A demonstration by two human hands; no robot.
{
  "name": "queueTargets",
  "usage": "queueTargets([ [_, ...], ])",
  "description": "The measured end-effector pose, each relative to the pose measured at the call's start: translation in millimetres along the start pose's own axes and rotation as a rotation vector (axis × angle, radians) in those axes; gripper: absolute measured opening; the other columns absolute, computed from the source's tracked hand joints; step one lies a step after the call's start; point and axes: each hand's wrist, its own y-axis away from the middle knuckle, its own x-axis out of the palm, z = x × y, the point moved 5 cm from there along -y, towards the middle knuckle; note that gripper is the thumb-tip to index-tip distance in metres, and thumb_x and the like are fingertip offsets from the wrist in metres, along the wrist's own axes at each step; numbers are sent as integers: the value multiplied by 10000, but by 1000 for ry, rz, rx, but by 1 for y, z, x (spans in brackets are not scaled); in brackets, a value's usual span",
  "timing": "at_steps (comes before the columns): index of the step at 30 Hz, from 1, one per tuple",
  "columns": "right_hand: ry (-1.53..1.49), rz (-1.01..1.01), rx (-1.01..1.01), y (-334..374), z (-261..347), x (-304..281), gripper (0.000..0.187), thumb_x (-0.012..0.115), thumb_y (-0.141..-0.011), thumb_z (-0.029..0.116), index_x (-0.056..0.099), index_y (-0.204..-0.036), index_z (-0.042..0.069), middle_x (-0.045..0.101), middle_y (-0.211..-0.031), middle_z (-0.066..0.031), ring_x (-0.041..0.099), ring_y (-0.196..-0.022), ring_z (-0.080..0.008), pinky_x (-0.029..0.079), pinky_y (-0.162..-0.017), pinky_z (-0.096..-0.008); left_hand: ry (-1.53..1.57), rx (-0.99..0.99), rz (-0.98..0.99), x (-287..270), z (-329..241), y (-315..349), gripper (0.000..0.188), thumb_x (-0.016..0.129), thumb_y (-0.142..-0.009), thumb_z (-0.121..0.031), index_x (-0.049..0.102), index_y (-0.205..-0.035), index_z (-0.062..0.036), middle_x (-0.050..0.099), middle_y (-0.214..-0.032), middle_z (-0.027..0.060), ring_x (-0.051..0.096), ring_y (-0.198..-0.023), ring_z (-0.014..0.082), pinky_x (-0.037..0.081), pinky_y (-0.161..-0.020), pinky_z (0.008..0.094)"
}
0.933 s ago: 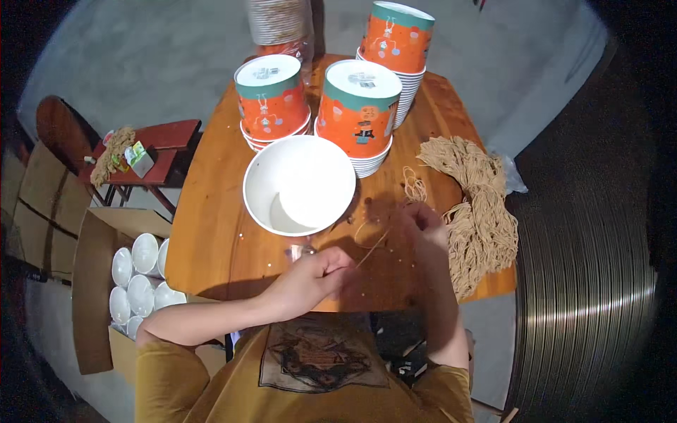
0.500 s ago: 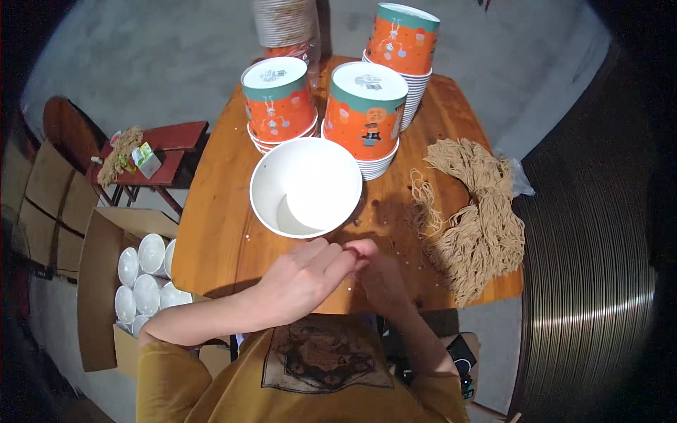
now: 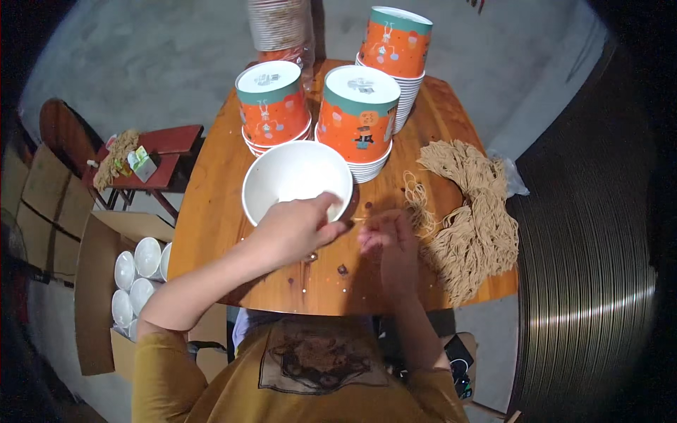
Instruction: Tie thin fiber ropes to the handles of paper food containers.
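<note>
A white paper bucket [image 3: 278, 169] stands mouth up at the near middle of the wooden table. My left hand [image 3: 300, 229] is over its front right rim, thumb apart from the fingers and nothing visible between them. Whether it touches the rim I cannot tell. To its right, my right hand [image 3: 391, 243] is closed, fingers curled together; a thin pale strand seems to show by its fingertips, too fine to make out. Beyond that hand lie a small loose bundle of tan string [image 3: 417, 201] and a large tan hank of string [image 3: 476, 218].
Upside-down stacks of orange and green paper buckets [image 3: 360, 127] stand behind the white one. A tall wrapped stack [image 3: 282, 25] rises at the back. On the floor to the left, a cardboard box [image 3: 95, 296] holds several white cups, near a red bench [image 3: 166, 141].
My hands were together in front of the bucket and are now apart. The left has moved forward over the bucket's rim; the right has moved forward and right, towards the string.
</note>
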Motion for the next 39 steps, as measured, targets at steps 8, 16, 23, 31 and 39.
queueTargets([
  [8,-113,100,103,-8,-14,1,195,497,-954,239,491,-974,45,630,-816,-90,586,-644,-113,466,-561,-243,-161,125,-75,-33,42,45,212,578,-813,-124,598,-1003,-33,621,-925,157,601,-893,347,484,-782,427],
  [16,-121,103,100,-11,-18,37,102,495,-949,119,481,-934,19,660,-885,-149,613,-706,-136,489,-606,-250,104,113,-28,-27,21,21,291,606,-808,-87,564,-1083,-2,627,-958,174,627,-876,295,492,-743,378],
  [23,-124,211,-63,-14,-14,43,138,536,-932,61,442,-1022,12,645,-943,-142,640,-772,-154,535,-660,-274,396,-35,4,-51,29,20,229,560,-789,-17,538,-1017,7,569,-814,46,528,-728,96,452,-672,258],
  [31,-162,340,-99,-16,-8,68,143,512,-951,50,527,-1076,-17,642,-959,-107,639,-886,-154,535,-798,-283,768,-87,85,-56,54,21,237,568,-804,-17,533,-1035,-55,554,-833,-41,496,-709,28,404,-608,197],
  [39,-95,326,-130,-18,-3,76,107,501,-949,34,528,-1039,-17,648,-948,-120,641,-882,-162,521,-783,-285,811,-103,133,-65,64,23,323,528,-749,14,537,-1067,-42,592,-958,-9,562,-847,69,478,-722,230],
])
